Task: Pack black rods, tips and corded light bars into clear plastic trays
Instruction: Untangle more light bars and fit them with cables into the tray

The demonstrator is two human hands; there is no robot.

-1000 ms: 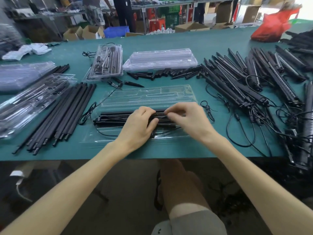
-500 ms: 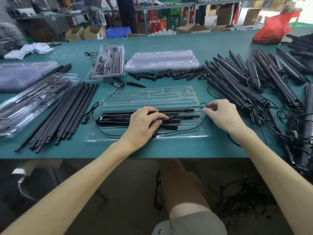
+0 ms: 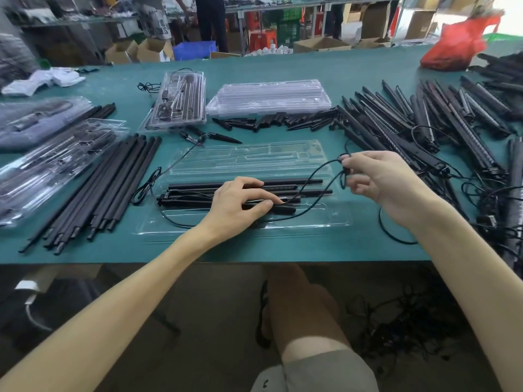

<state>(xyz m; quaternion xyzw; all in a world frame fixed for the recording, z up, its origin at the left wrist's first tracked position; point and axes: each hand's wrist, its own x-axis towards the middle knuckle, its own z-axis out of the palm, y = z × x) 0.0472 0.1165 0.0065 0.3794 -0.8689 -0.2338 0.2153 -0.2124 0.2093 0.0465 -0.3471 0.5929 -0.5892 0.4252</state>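
An open clear plastic tray (image 3: 249,162) lies in front of me on the green table. Black rods and a light bar (image 3: 192,193) lie in its near half. My left hand (image 3: 237,202) presses flat on them, fingertips on a short black tip (image 3: 285,208). My right hand (image 3: 379,176) hovers above the tray's right end and pinches a looped black cord (image 3: 317,176) that runs back down to the bar under my left hand.
Loose black rods (image 3: 93,190) lie left of the tray, filled trays (image 3: 53,162) beyond them. A stack of empty trays (image 3: 268,97) and loose tips (image 3: 271,123) sit behind. Corded light bars (image 3: 441,128) pile up on the right, cords trailing over the table edge.
My right hand left the bars, moved right to the tray's end and lifted the cord's loop upward. My left hand stayed pressed on the rods.
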